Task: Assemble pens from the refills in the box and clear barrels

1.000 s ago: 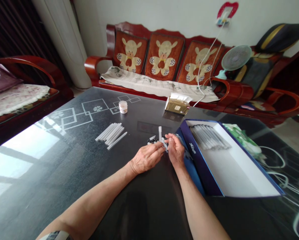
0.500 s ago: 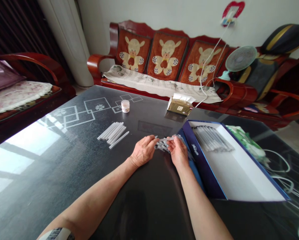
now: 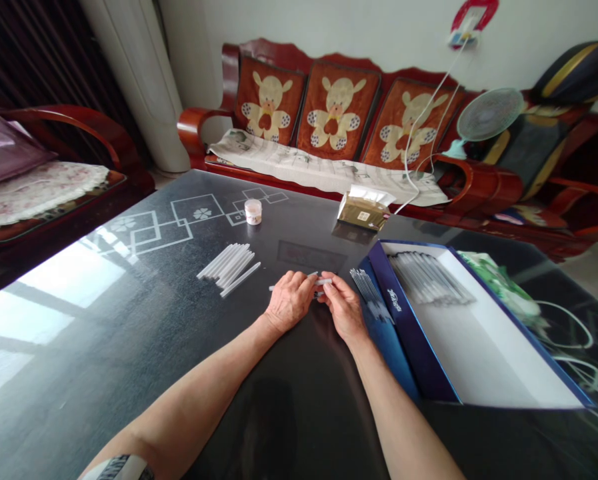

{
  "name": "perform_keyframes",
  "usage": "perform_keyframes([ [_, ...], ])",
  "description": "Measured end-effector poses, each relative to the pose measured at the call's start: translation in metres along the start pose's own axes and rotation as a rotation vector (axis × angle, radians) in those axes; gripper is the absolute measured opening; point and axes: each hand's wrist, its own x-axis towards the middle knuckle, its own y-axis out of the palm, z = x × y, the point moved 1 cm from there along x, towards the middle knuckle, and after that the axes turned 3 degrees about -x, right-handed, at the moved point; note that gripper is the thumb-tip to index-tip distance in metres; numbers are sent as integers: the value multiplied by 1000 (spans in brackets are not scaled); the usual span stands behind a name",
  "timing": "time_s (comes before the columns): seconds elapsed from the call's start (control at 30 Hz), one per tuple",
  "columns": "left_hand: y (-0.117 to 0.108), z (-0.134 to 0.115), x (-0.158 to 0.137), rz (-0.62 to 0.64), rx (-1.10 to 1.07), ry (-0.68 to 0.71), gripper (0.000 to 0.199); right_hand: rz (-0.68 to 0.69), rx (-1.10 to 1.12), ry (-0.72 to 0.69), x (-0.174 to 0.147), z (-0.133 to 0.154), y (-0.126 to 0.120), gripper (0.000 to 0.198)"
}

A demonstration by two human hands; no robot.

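In front of me, my left hand [image 3: 291, 301] is closed, its fingertips on a thin white pen barrel [image 3: 325, 282]. My right hand [image 3: 347, 310] pinches the same barrel from the right, so both hands almost meet. Another white tip [image 3: 272, 288] pokes out left of my left hand; whether it is held or lying down I cannot tell. Small pieces under the fingertips are mostly hidden. A pile of white pen barrels [image 3: 229, 263] lies to the left, one slightly apart. Thin pen refills [image 3: 371, 293] lie to the right, beside the blue box.
The open blue box [image 3: 509, 363] holds a row of greyish pens [image 3: 429, 277]. Behind it are a green-and-white bag [image 3: 503, 287] and white cables [image 3: 579, 367]. A small round tub [image 3: 253, 212] and a tissue pack [image 3: 363, 210] stand farther back on the dark table [image 3: 143, 320].
My right hand has moved left, close against my left hand, uncovering the refills beside the box. The pieces between the hands are now mostly covered. The view has shifted slightly.
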Motion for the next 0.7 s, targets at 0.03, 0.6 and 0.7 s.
perform_keyframes([
  [0.03, 0, 0, 0, -5, -5, -5, 26, -9, 3, 4, 0, 0, 0, 38],
  [0.6, 5, -2, -2, -68, -76, -65, 27, -198, -61, -4, 1, 2, 7, 29],
  [0.7, 8, -3, -3, -69, -201, -146, 25, -180, -123, -49, 0, 5, 5, 27],
])
